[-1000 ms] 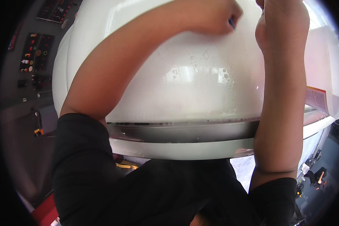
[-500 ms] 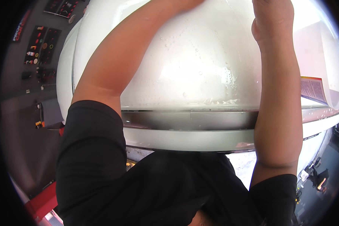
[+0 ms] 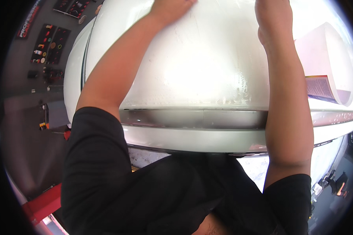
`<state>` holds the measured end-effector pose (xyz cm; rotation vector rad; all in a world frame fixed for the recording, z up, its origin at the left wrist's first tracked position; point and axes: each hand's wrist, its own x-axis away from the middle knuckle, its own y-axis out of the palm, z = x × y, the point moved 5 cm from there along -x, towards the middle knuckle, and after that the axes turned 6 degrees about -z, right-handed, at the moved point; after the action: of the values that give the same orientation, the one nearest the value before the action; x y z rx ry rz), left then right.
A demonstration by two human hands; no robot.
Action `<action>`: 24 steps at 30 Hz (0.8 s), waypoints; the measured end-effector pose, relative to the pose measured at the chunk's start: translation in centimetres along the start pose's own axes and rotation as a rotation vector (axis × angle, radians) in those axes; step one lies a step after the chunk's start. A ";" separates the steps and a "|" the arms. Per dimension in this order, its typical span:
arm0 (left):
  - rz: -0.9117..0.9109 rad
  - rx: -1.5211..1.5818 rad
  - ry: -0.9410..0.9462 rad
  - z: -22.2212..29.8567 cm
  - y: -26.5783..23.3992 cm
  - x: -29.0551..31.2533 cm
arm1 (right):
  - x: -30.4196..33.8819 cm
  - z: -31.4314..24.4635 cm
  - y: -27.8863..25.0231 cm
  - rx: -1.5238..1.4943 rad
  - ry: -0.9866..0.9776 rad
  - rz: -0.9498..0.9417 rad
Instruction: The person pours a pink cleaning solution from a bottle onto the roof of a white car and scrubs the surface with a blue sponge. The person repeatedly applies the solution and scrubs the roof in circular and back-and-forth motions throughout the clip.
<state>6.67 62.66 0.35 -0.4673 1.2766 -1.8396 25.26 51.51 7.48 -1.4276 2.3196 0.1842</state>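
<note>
Both my arms reach forward over a glossy white car panel (image 3: 200, 74), wet with droplets and streaks. My left hand (image 3: 171, 8) lies low over the panel at the top of the view, its fingers mostly cut off by the upper edge. Farther right, my right hand (image 3: 275, 17) is also at the upper edge, with its fingertips out of sight. I cannot make out whether either hand holds anything. To the right of my right forearm, a pale, curling sheet (image 3: 315, 55) rests on the panel, with a printed leaflet (image 3: 321, 88) at its lower edge.
A white bumper edge (image 3: 196, 139) runs close in front of my body. At left, dark wall boards (image 3: 51, 45) carry small tools and bottles, and a red strip (image 3: 45, 203) lies lower down. Dark equipment (image 3: 335, 184) stands at the far right.
My left hand has come a little nearer and left, so more of it shows. My right hand has shifted slightly left. The whole view has tilted a little.
</note>
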 end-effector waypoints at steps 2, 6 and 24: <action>-0.027 0.088 0.188 3.8 2.2 2.0 | -0.9 1.1 -0.6 -0.021 0.010 0.021; -0.060 0.072 0.654 9.5 4.0 8.8 | 0.4 0.8 0.7 0.073 0.014 0.033; -0.035 0.146 0.195 2.2 1.8 4.0 | -1.8 2.4 0.3 0.149 0.105 -0.011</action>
<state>6.56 57.89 -0.90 -0.2373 1.2556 -2.0314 26.34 53.95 5.97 -1.4062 2.3530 -0.0676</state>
